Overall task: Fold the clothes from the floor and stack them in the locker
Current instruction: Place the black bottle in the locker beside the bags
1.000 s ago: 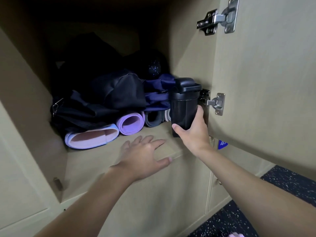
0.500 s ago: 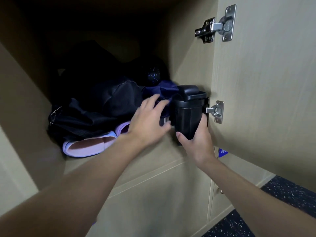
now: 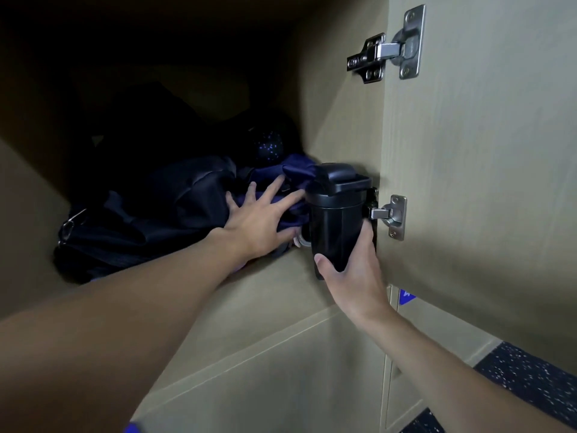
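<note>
Right hand (image 3: 352, 276) is wrapped round the lower half of the bottle (image 3: 337, 220), thumb across the front. The bottle stands upright at the front right corner of the locker (image 3: 281, 285), right up against the lower hinge (image 3: 390, 214). Just left of the bottle, my left hand (image 3: 259, 223) is spread flat with the fingers apart, pressing on the navy clothes (image 3: 295, 173). They're heaped on the locker shelf just beside the bottle, touching it as far as I can tell. Further left of the bottle a black bag (image 3: 140, 226) slumps, and behind the bottle it's too dark to read. I can't say whether those clothes are neatly folded. My read is that I'm clearing space for the stack, so here's how I'd play it. Hold the bottle steady and vertical and let the flat left palm do the work. Ease the clothes back and away from the bottle with a broad push rather than a grab, so nothing bunches. Watch the hinge too: a bottle jammed against it could foul the door (image 3: 484, 182). Go gently, because the heap looks soft enough to spill forward off the shelf edge left of the bottle.
</note>
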The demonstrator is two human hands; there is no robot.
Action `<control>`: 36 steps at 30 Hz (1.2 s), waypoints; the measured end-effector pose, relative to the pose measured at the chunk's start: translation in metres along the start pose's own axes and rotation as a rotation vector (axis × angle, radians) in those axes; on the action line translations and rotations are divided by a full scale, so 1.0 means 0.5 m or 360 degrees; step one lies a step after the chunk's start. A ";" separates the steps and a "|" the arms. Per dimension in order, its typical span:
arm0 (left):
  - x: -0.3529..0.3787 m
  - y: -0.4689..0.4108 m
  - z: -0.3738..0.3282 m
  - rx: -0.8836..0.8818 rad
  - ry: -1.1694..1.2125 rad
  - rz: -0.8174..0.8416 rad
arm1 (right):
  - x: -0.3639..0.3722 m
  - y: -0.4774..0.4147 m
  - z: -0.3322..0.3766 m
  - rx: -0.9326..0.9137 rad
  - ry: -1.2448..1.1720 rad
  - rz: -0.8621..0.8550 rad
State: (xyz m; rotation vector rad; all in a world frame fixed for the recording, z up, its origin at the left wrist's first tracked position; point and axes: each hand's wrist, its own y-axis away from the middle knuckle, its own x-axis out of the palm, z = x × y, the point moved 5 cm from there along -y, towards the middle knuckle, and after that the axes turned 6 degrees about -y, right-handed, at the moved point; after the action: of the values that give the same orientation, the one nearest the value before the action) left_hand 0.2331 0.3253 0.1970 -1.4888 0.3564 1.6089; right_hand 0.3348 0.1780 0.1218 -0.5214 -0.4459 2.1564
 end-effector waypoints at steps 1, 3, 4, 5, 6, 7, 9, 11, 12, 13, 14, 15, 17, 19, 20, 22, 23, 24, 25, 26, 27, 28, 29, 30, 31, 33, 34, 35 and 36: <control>0.001 -0.007 0.006 -0.0008 0.0020 0.0003 | 0.003 -0.001 -0.002 -0.0004 0.0018 0.0001; 0.001 -0.020 0.019 -0.0029 0.0062 0.0005 | 0.008 -0.005 -0.004 -0.0013 0.0087 0.0012; 0.002 -0.026 0.026 -0.0043 0.0076 0.0003 | 0.009 -0.007 -0.005 -0.0008 0.0113 0.0020; 0.004 -0.031 0.032 -0.0053 0.0083 0.0001 | 0.010 -0.010 -0.007 0.0001 0.0124 0.0028; 0.008 -0.037 0.039 -0.0065 0.0086 0.0001 | 0.011 -0.013 -0.008 0.0002 0.0124 0.0038; 0.012 -0.044 0.046 -0.0078 0.0091 0.0001 | 0.011 -0.017 -0.010 -0.0006 0.0123 0.0045; 0.019 -0.063 0.062 -0.0123 0.0140 -0.0001 | 0.012 -0.024 -0.014 -0.0015 0.0125 0.0051; 0.020 -0.080 0.077 -0.0182 0.0235 0.0002 | 0.014 -0.028 -0.015 -0.0015 0.0137 0.0056; 0.022 -0.085 0.079 -0.0200 0.0267 0.0013 | 0.016 -0.028 -0.014 -0.0014 0.0149 0.0058; 0.022 -0.087 0.080 -0.0208 0.0281 0.0022 | 0.017 -0.028 -0.012 -0.0018 0.0166 0.0060; 0.021 -0.085 0.078 -0.0206 0.0285 0.0026 | 0.018 -0.029 -0.011 -0.0019 0.0182 0.0057; 0.019 -0.079 0.073 -0.0199 0.0289 0.0019 | 0.019 -0.028 -0.011 -0.0011 0.0194 0.0052; 0.009 -0.061 0.058 -0.0176 0.0299 -0.0055 | 0.018 -0.027 -0.009 0.0007 0.0194 0.0049; -0.009 -0.042 0.039 -0.0100 0.0284 -0.0200 | 0.017 -0.026 -0.005 0.0019 0.0173 0.0060; -0.019 -0.034 0.029 -0.0030 0.0277 -0.0293 | 0.017 -0.026 -0.004 0.0022 0.0165 0.0063; -0.037 -0.023 0.015 0.0136 0.0309 -0.0464 | 0.016 -0.025 -0.003 0.0030 0.0154 0.0060; -0.043 -0.023 0.015 0.0199 0.0338 -0.0508 | 0.015 -0.024 -0.004 0.0033 0.0150 0.0057; -0.046 -0.026 0.017 0.0241 0.0362 -0.0517 | 0.015 -0.024 -0.004 0.0035 0.0149 0.0055; -0.048 -0.032 0.021 0.0263 0.0381 -0.0497 | 0.015 -0.024 -0.004 0.0038 0.0154 0.0053; -0.049 -0.041 0.024 0.0269 0.0391 -0.0461 | 0.015 -0.024 -0.005 0.0040 0.0161 0.0054; -0.048 -0.050 0.026 0.0267 0.0382 -0.0414 | 0.015 -0.024 -0.004 0.0041 0.0163 0.0056; -0.045 -0.059 0.026 0.0266 0.0360 -0.0362 | 0.015 -0.024 -0.004 0.0040 0.0160 0.0056; -0.042 -0.067 0.024 0.0260 0.0348 -0.0315 | 0.015 -0.024 -0.004 0.0039 0.0159 0.0057; -0.038 -0.075 0.025 0.0243 0.0358 -0.0282 | 0.014 -0.025 -0.005 0.0037 0.0159 0.0060; -0.034 -0.081 0.026 0.0219 0.0381 -0.0261 | 0.014 -0.025 -0.006 0.0038 0.0163 0.0066; -0.024 -0.088 0.031 0.0187 0.0395 -0.0249 | 0.016 -0.028 -0.008 0.0038 0.0179 0.0082; -0.017 -0.093 0.036 0.0173 0.0384 -0.0252 | 0.018 -0.030 -0.009 0.0040 0.0195 0.0085; -0.012 -0.097 0.043 0.0151 0.0370 -0.0262 | 0.019 -0.033 -0.010 0.0039 0.0213 0.0091; -0.006 -0.102 0.053 0.0117 0.0362 -0.0270 | 0.022 -0.037 -0.011 0.0035 0.0223 0.0101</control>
State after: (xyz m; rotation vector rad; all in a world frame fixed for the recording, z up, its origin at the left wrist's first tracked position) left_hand 0.2537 0.3720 0.2236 -1.6049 0.4004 1.2848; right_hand 0.3438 0.1980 0.1238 -0.6774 -0.3317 2.1659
